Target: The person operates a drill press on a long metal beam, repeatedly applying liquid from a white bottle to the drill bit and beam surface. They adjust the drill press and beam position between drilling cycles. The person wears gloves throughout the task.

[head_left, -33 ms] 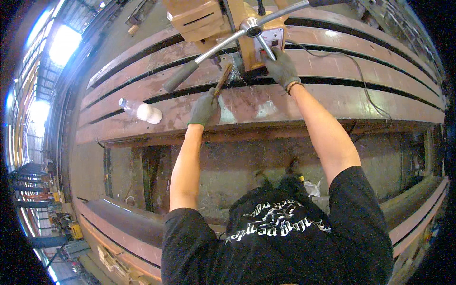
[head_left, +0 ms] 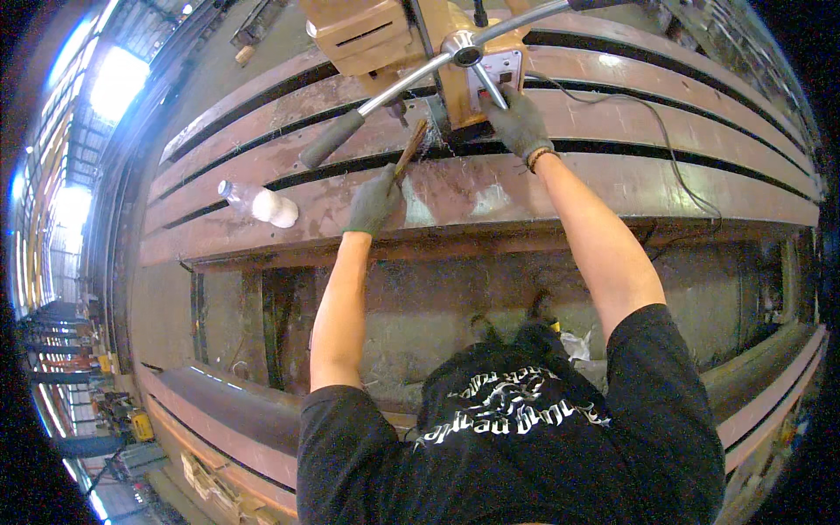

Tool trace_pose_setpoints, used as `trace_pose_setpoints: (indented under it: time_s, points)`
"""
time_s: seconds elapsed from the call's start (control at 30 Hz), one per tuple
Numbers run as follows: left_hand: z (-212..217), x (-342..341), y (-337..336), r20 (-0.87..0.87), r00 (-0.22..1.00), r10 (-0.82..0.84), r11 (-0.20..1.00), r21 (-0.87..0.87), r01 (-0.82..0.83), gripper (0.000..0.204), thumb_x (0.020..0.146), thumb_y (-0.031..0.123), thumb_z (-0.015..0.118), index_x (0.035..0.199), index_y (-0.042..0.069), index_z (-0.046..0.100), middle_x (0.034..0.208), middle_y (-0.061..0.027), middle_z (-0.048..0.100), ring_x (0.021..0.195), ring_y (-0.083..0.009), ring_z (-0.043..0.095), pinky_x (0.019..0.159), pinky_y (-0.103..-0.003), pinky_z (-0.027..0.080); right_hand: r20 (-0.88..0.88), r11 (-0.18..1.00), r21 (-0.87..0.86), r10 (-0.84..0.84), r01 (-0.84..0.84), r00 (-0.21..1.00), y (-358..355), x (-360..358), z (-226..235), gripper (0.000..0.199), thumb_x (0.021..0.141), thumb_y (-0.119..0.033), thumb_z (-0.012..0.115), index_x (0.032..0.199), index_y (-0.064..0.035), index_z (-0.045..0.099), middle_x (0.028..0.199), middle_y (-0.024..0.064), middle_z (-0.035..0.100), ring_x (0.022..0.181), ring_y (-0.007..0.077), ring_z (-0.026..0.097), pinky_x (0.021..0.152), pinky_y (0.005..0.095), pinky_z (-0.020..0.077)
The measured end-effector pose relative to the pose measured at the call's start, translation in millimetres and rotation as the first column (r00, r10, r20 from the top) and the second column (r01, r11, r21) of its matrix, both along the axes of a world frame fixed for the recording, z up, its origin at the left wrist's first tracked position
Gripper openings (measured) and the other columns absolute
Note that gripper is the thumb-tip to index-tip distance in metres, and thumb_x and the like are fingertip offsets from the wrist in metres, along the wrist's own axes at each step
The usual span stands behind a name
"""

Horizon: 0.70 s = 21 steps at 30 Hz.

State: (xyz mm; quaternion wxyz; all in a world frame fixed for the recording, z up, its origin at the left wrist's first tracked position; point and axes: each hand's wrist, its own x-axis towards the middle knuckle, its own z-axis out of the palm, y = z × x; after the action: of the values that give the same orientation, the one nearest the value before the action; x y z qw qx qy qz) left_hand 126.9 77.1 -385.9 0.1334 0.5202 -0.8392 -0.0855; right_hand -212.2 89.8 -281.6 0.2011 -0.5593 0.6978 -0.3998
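Starting at the left, a clear bottle (head_left: 276,210) with white contents and a blue cap sat on the slotted table (head_left: 604,188), just where it had been in the earlier frame. Next along, the dark grip (head_left: 332,140) of one handle spoke reached out over the table, and it too had kept its place. My left hand (head_left: 374,199), in a grey glove, was closed around the lower end of a brown brush (head_left: 411,147); it had shifted only slightly toward me, and my forearm had edged a little to the left. The brush was over the table just left of the machine's base, slanting away from me, its far end beside some bright metal shavings (head_left: 430,144). Those shavings looked somewhat thinner there than before, though their edges were too blurred to be sure. Above them stood the tan machine (head_left: 367,35), unmoved, its spokes at the same angle. My right hand (head_left: 522,127), also gloved, stayed at the lower edge of the control panel (head_left: 509,64), by the end of the short spoke; I could not tell whether my fingers pinched anything, since they were hidden. Farthest right, a dark cable (head_left: 669,140) curved across the table, unchanged.
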Motion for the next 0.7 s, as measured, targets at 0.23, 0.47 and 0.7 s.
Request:
trace_pose_setpoints:
  time_s: [0.23,0.47,0.7]
  points:
    - [81,19,53,0.029,0.999,0.035,0.999,0.004,-0.035,0.036,0.097,0.025,0.056,0.131,0.012,0.062,0.101,-0.0249,0.071,0.095,-0.0451,0.069,0.078,-0.058,0.053,-0.044,0.999,-0.046,-0.026,0.024,0.999,-1,-12,6,0.055,0.095,-0.051,0.059,0.12,-0.0028,0.069,0.108,0.0274,0.072,0.103,0.0451,0.069,0.09,0.0483,0.0519]
    - [69,13,49,0.071,0.942,0.327,0.945,-0.01,-0.327,0.041,0.096,0.021,0.056,0.135,0.011,0.059,0.102,-0.0256,0.071,0.096,-0.0482,0.067,0.08,-0.059,0.053,-0.023,0.998,-0.054,-0.043,0.042,0.999,-8,-8,-2,0.054,0.095,-0.052,0.059,0.118,-0.0037,0.069,0.107,0.0278,0.071,0.103,0.0446,0.069,0.089,0.0497,0.0518]
    - [39,-53,134,-0.132,0.923,0.361,0.923,0.191,-0.334,0.05,0.1,0.018,0.052,0.148,0.007,0.046,0.102,-0.0296,0.069,0.095,-0.0486,0.067,0.083,-0.058,0.053,-0.026,0.995,-0.074,-0.077,0.075,0.997,-12,-15,-8,0.046,0.096,-0.048,0.06,0.117,-0.0096,0.071,0.11,0.024,0.072,0.104,0.043,0.069,0.09,0.0482,0.0521]
